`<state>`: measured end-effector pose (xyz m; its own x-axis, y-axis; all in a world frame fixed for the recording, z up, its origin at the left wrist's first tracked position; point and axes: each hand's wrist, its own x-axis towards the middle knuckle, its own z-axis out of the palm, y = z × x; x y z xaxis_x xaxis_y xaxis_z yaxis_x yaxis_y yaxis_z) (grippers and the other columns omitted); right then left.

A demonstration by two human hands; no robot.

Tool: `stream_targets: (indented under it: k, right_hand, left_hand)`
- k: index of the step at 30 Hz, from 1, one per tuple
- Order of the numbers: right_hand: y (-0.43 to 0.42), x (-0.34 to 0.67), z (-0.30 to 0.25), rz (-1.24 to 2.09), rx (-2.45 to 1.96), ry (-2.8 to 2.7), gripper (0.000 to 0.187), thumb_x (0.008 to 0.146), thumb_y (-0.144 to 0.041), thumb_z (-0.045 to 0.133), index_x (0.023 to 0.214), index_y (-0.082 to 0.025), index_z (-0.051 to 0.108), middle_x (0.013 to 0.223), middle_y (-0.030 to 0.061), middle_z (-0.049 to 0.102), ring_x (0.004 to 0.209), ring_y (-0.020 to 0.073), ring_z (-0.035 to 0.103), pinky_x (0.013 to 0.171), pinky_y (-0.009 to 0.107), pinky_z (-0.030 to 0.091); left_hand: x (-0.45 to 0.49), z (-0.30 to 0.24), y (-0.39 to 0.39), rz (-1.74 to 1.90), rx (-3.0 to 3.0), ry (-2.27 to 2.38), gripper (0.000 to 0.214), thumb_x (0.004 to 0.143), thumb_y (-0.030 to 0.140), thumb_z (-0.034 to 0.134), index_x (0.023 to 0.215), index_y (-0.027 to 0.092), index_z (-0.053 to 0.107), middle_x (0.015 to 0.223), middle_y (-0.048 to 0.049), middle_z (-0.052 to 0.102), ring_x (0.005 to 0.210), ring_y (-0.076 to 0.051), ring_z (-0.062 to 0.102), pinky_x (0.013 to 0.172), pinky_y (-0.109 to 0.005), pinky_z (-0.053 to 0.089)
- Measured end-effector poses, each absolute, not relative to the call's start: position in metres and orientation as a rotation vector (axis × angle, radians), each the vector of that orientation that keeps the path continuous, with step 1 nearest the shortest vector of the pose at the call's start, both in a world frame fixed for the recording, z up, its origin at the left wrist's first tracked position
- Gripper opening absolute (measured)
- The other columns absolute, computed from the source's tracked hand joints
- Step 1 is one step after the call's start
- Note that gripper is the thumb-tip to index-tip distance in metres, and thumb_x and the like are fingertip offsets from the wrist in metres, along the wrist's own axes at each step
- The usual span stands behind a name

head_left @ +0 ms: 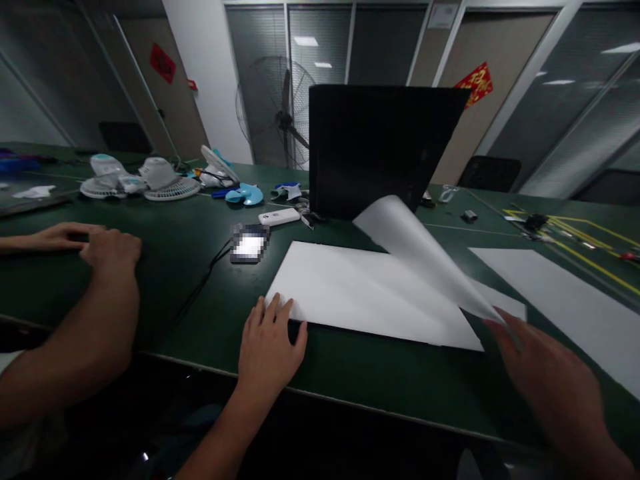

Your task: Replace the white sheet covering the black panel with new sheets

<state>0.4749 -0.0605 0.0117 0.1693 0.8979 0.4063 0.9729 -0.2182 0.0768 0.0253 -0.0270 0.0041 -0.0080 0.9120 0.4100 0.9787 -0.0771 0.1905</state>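
White paper [350, 287] lies flat on the green table in front of me. My left hand [273, 347] rests at its near left corner, fingers spread with their tips on the paper. At the right, my right hand [550, 380] pinches the edge of a lifted white sheet [425, 257]. That sheet is curled, with its far end raised above the flat paper. Part of another white piece [500, 300] shows beneath it. Further right lies a separate white sheet [565, 293].
A co-worker's hands [110, 247] rest on the table at the left. A small device with a blurred screen [249, 244] and a white stick-shaped object [279, 217] lie beyond the paper. Behind stand a large black panel [380, 147] and small fan parts [170, 180]. Yellow strips [590, 230] lie far right.
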Motion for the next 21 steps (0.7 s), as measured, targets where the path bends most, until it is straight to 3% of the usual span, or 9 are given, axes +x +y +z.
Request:
stream_targets:
  k: [3,8,12,14,17,19,21]
  right_hand:
    - [-0.046,0.444,0.010,-0.463,-1.966,-2.040,0.058,0.106,-0.052,0.032,0.143,-0.022,0.065,0.142,0.0126,0.067,0.140,0.0367,0.055,0.113,0.058,0.049]
    - [-0.032,0.431,-0.009,-0.223,-1.803,-2.261,0.052,0.106,-0.054,0.040,0.152,-0.037,0.056,0.157,0.0022,0.055,0.150,0.0349,0.043,0.116,0.069,0.040]
    - [-0.034,0.434,-0.013,-0.098,-1.809,-2.267,0.057,0.105,-0.059,0.040,0.158,-0.038,0.047,0.165,0.0006,0.044,0.155,0.0317,0.034,0.121,0.067,0.035]
    - [-0.036,0.435,-0.012,-0.080,-1.807,-2.269,0.059,0.105,-0.060,0.040,0.158,-0.037,0.047,0.167,0.0013,0.040,0.156,0.0311,0.031,0.122,0.066,0.033]
    - [-0.037,0.433,-0.011,-0.067,-1.814,-2.270,0.062,0.104,-0.063,0.040,0.159,-0.036,0.045,0.169,0.0013,0.036,0.157,0.0310,0.029,0.125,0.065,0.030]
    - [-0.037,0.429,-0.011,-0.059,-1.834,-2.261,0.064,0.102,-0.066,0.040,0.160,-0.037,0.045,0.169,0.0010,0.036,0.157,0.0317,0.029,0.125,0.065,0.029]
    - [-0.037,0.424,-0.010,-0.053,-1.851,-2.257,0.066,0.101,-0.068,0.040,0.160,-0.038,0.045,0.169,0.0009,0.037,0.157,0.0323,0.030,0.125,0.065,0.029]
  left_hand:
    - [0.026,0.001,-0.026,-0.688,-2.066,-2.029,0.065,0.097,0.044,0.053,0.150,0.007,0.050,0.151,-0.0235,0.058,0.146,-0.042,0.048,0.118,-0.058,0.043]
    - [0.025,-0.003,-0.025,-0.810,-2.005,-2.068,0.090,0.094,0.045,0.058,0.160,-0.004,0.021,0.153,-0.0362,0.047,0.140,-0.046,0.053,0.112,-0.059,0.048]
    - [0.026,-0.001,-0.026,-0.978,-1.978,-2.137,0.113,0.092,0.044,0.065,0.164,0.001,-0.011,0.166,-0.0392,0.022,0.150,-0.048,0.041,0.115,-0.061,0.046]
    - [0.027,0.002,-0.028,-1.079,-1.957,-2.112,0.115,0.093,0.043,0.066,0.164,0.007,-0.016,0.169,-0.0364,0.016,0.155,-0.047,0.031,0.118,-0.062,0.043]
    - [0.029,0.007,-0.030,-1.095,-1.963,-2.001,0.103,0.094,0.040,0.066,0.167,0.010,0.000,0.172,-0.0322,0.010,0.160,-0.046,0.017,0.121,-0.065,0.037]
    - [0.028,0.009,-0.030,-0.993,-2.005,-1.931,0.079,0.095,0.038,0.065,0.162,0.014,0.032,0.174,-0.0270,0.012,0.159,-0.048,0.018,0.120,-0.067,0.037]
    - [0.027,0.009,-0.029,-0.880,-2.051,-1.885,0.051,0.095,0.035,0.064,0.143,0.020,0.061,0.173,-0.0203,0.022,0.157,-0.048,0.026,0.120,-0.067,0.037]
